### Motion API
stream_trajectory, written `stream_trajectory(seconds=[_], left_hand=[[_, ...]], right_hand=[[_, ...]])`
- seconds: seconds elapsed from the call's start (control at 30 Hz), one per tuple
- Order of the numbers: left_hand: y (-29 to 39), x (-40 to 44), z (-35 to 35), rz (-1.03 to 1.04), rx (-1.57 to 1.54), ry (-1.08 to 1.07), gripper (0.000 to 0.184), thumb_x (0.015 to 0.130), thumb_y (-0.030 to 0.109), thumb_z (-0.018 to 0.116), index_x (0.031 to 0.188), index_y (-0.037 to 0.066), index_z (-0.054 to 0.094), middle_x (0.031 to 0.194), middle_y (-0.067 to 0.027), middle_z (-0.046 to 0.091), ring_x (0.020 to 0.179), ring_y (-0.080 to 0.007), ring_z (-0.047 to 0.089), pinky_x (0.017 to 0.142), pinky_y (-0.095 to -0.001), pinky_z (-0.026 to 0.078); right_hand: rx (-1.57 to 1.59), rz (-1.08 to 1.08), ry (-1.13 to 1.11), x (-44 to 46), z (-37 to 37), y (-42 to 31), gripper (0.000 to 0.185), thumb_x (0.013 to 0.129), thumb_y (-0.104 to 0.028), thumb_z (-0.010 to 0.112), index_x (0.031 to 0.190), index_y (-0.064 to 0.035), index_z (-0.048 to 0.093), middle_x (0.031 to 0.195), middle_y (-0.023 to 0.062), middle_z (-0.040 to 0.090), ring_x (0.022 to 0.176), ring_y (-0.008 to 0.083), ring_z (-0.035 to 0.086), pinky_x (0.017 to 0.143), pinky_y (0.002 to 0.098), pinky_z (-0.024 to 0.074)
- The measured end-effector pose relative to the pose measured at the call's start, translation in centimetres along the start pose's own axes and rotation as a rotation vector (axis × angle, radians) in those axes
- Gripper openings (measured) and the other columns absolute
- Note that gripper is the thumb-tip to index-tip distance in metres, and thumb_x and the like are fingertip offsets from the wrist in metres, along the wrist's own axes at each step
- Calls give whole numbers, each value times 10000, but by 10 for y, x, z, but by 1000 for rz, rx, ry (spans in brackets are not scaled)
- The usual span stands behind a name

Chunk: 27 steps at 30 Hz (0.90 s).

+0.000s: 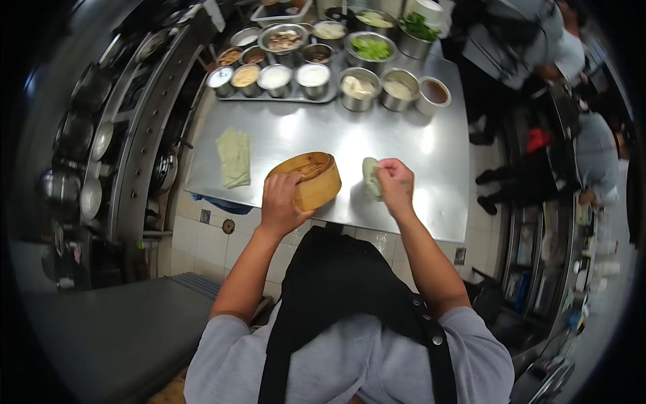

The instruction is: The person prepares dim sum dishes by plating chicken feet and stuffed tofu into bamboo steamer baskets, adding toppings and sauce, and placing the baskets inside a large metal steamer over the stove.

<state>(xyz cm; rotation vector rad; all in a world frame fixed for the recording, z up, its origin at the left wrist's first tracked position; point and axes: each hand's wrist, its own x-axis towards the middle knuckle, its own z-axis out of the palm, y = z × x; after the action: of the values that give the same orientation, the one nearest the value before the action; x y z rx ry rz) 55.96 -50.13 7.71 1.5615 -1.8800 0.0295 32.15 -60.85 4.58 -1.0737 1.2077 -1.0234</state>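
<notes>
My left hand [281, 200] grips the near left side of a round bamboo steamer basket [321, 191], which is tilted up above the front part of the steel table. The slatted inside of the basket partly shows. To the right, my right hand [396, 183] is closed on a bunched pale green cloth [371, 179], held over the table and apart from the basket. Another pale green cloth [233, 159] lies folded flat on the table, left of the basket. Part of the cloth in my right hand is hidden by my fingers.
Across the back of the steel table [282, 124] stand several metal containers, including a bowl of chopped greens [370, 48] and a cup of brown liquid [433, 94]. A tray [309, 96] holds several tubs. Shelves with pans [91, 200] line the left; co-workers [562, 151] stand right.
</notes>
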Motion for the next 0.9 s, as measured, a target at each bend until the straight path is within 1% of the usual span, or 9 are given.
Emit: stream_trajectory(seconds=[0.17, 0.37, 0.4, 0.5, 0.57, 0.6, 0.67, 0.77, 0.9], left_hand=[[57, 2, 34, 141, -89, 26, 720, 453, 182, 867, 1087, 60, 550, 952, -127, 573, 878, -335, 548, 821, -425, 421], [85, 6, 36, 305, -102, 62, 691, 454, 193, 868, 1057, 57, 559, 895, -113, 578, 798, -317, 553, 740, -411, 424], [90, 7, 35, 333, -122, 66, 690, 450, 187, 869, 1052, 57, 558, 882, -111, 578, 783, -316, 553, 728, -412, 425], [104, 11, 34, 408, -211, 98, 700, 465, 239, 881, 1060, 68, 552, 884, -99, 567, 780, -303, 541, 728, -417, 429], [104, 18, 32, 450, -200, 115, 702, 483, 266, 885, 1069, 78, 548, 887, -90, 556, 786, -294, 532, 736, -421, 431], [101, 22, 31, 464, -155, 117, 698, 490, 265, 885, 1072, 82, 546, 883, -85, 551, 785, -292, 529, 738, -423, 432], [82, 27, 35, 447, -68, 117, 676, 511, 234, 882, 1080, 94, 545, 883, -76, 541, 810, -285, 530, 776, -431, 434], [33, 24, 55, 431, 15, 31, 676, 506, 226, 883, 1078, 97, 548, 901, -76, 546, 837, -278, 534, 815, -430, 428], [-24, 15, 81, 472, 15, -121, 675, 524, 267, 873, 1095, 85, 561, 940, -77, 557, 910, -270, 546, 936, -435, 415]], right_hand=[[-113, -194, 104, -45, 7, 0, 214, 814, -180, 605, 886, 20, 585, 730, 105, 627, 674, 161, 586, 642, 321, 489], [-283, -131, 69, -7, -45, 10, 297, 799, -265, 588, 876, 22, 581, 711, 125, 609, 640, 228, 578, 647, 352, 487], [-323, -110, 51, 4, -54, 13, 284, 789, -269, 584, 880, -1, 609, 760, 175, 651, 696, 282, 622, 680, 363, 499], [-557, -86, 180, 29, -81, 13, 237, 770, -245, 590, 823, -16, 620, 751, 135, 665, 669, 234, 608, 662, 338, 492], [-550, -154, 330, 36, -106, 17, 215, 755, -249, 597, 824, -55, 659, 779, 190, 675, 728, 300, 654, 704, 375, 511], [-520, -230, 322, 26, -121, 6, 322, 741, -339, 598, 861, -46, 655, 818, 217, 680, 791, 347, 665, 732, 399, 510], [-578, -345, 438, 20, -140, -5, 273, 761, -305, 596, 858, -57, 656, 720, 173, 657, 691, 329, 647, 683, 399, 510], [-989, -325, 273, 5, -150, -29, 356, 800, -355, 684, 991, -55, 666, 1149, 188, 616, 1140, 341, 556, 912, 408, 460], [-1259, -207, 164, 7, -125, 24, 585, 800, -447, 701, 1238, -79, 582, 1415, 210, 416, 1340, 395, 346, 1074, 480, 321]])
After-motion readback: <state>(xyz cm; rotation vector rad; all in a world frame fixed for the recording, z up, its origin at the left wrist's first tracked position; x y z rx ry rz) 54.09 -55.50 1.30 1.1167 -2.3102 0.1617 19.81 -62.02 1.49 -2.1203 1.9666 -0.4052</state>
